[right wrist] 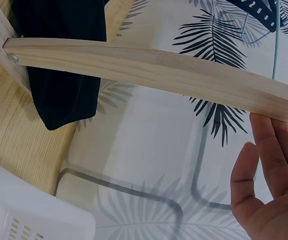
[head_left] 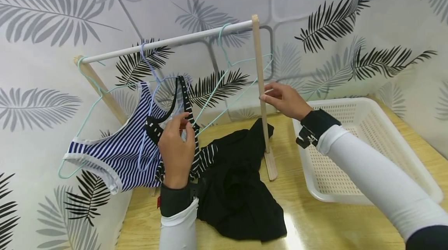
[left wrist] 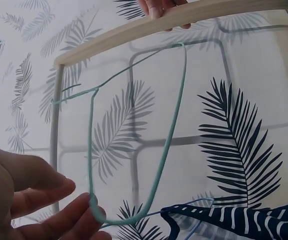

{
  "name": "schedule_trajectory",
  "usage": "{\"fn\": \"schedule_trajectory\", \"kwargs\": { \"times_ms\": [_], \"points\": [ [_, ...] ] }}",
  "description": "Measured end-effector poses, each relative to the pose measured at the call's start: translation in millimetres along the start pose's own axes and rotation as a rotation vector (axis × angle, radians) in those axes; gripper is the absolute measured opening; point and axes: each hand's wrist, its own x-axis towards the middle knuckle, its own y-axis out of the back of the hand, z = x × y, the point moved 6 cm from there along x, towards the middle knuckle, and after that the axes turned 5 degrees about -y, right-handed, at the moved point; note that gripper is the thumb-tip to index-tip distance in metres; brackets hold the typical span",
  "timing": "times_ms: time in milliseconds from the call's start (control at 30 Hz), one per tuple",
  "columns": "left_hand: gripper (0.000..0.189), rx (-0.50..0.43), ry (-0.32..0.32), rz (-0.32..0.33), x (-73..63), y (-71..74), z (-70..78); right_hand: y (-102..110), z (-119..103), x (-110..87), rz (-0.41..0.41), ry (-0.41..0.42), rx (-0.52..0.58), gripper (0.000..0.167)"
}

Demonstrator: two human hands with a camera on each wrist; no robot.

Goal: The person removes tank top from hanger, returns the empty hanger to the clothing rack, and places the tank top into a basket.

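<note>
A bare mint-green hanger (left wrist: pixel 175 120) hangs from the right part of the rack's rail. My left hand (head_left: pixel 177 149) is at its near corner; the fingers touch the wire, while the thumb (left wrist: pixel 59 182) stands apart. With fingertips against the rack's wooden post (head_left: pixel 260 71), my right hand (head_left: pixel 288 102) has its thumb (right wrist: pixel 245 167) off the wood. Beside the left hand, a blue hanger (head_left: pixel 151 104) carries a black-and-white patterned strap (head_left: pixel 184 94). A blue-and-white striped sleeveless top (head_left: pixel 119 152) hangs farther left on another mint-green hanger (head_left: pixel 91 106).
Black cloth (head_left: pixel 238 187) lies crumpled on the wooden table (head_left: pixel 297 219), partly behind the post. A white perforated basket (head_left: pixel 385 125) stands on the right, under the right forearm. The white rail (head_left: pixel 175 41) spans the rack before a leaf-patterned backdrop.
</note>
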Motion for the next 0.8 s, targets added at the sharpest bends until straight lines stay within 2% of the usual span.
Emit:
{"fn": "schedule_trajectory", "kwargs": {
  "times_ms": [133,267,367,433,500,600,667,800],
  "points": [
    [0.031,-0.016,-0.047,0.002,-3.1,2.7,6.8,0,-1,-0.2,-0.001,-0.001,0.006,0.034],
    [0.038,-0.037,-0.120,0.001,-8.2,8.4,21.0,1,-4,-0.4,0.001,0.008,0.021,0.033],
    [0.038,-0.064,-0.210,-0.011,-15.1,11.4,34.8,1,-4,-0.1,0.002,0.008,0.034,0.033],
    [0.038,-0.091,-0.280,-0.054,-20.8,9.9,44.5,1,-5,-0.2,0.004,0.006,0.038,0.033],
    [0.039,-0.101,-0.360,-0.138,-28.7,3.9,52.4,0,-4,-0.3,0.003,0.003,0.041,0.033],
    [0.043,-0.089,-0.460,-0.334,-45.7,-13.4,56.4,-1,-5,-0.9,-0.003,0.001,0.039,0.034],
    [0.049,-0.053,-0.511,-0.476,-60.3,-28.7,52.4,-2,-4,-1.5,-0.006,-0.002,0.033,0.035],
    [0.078,0.012,-0.518,-0.744,-89.7,-62.3,31.8,-1,-1,-2.0,-0.008,-0.007,0.019,0.037]
  ]
}}
